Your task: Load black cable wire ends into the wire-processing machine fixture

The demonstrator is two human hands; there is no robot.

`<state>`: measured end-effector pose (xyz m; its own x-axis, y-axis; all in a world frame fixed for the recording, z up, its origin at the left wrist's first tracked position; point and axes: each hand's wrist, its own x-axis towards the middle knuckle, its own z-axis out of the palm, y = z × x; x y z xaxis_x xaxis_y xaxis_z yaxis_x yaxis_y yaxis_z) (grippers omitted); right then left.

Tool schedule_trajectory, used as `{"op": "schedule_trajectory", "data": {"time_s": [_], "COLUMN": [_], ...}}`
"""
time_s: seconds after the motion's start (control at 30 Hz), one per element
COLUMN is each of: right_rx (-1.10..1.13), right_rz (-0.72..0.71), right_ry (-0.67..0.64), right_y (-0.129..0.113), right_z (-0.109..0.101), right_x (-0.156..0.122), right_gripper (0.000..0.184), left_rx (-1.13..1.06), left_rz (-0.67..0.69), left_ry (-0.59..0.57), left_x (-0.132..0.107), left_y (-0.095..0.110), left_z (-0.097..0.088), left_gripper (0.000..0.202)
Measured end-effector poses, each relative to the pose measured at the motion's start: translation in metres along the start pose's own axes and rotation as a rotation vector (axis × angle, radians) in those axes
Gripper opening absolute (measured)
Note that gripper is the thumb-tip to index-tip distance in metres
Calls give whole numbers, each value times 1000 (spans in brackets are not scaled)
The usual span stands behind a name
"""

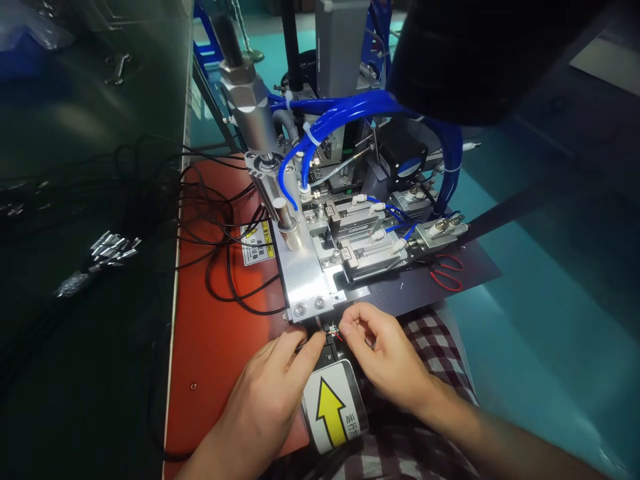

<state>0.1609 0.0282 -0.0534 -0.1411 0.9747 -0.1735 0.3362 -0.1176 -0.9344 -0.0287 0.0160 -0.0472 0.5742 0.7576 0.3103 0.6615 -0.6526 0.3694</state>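
Just below the near edge of the bright metal plate (309,283), a small wired piece (333,330) with a bit of red wire sits over a black fixture (329,357), the plate being at its 11 o'clock and the yellow-arrow label (333,410) at its 6 o'clock. It should be very light, its wires limp and springy, its fine ends easily bent or broken; a gentle fingertip pinch close to the body would suit it better than a pull on the loose strands. Whether it is slippery, I cannot tell at this size. From 8 o'clock comes the left hand (277,373), forefinger and thumb a narrow gap apart, the thumb tip at the piece's near-left side; how firmly it grips, or whether it only steadies, is hidden. From between 3 and 4 o'clock comes the right hand (383,343), thumb and forefinger brought together at the tips and seeming to pinch the wire end, the other fingers curled loosely. Out toward 2 o'clock, well apart from both hands, lies a red-handled tool (447,273).
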Motion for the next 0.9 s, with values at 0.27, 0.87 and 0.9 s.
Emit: {"op": "schedule_trajectory", "data": {"time_s": [0.27, 0.87, 0.9], "right_rx": [-16, 216, 243], "right_rz": [-55, 195, 207], "right_ry": [-4, 0, -6], "right_y": [2, 1, -1], "right_z": [0, -1, 0], "right_x": [-2, 3, 5], "right_gripper": [14, 21, 21], "left_rx": [6, -20, -21], "left_rz": [3, -16, -27], "left_ry": [4, -3, 3], "left_x": [-2, -7, -7], "left_y": [-2, -3, -3], "left_z": [1, 5, 6], "left_gripper": [32, 35, 36]}}
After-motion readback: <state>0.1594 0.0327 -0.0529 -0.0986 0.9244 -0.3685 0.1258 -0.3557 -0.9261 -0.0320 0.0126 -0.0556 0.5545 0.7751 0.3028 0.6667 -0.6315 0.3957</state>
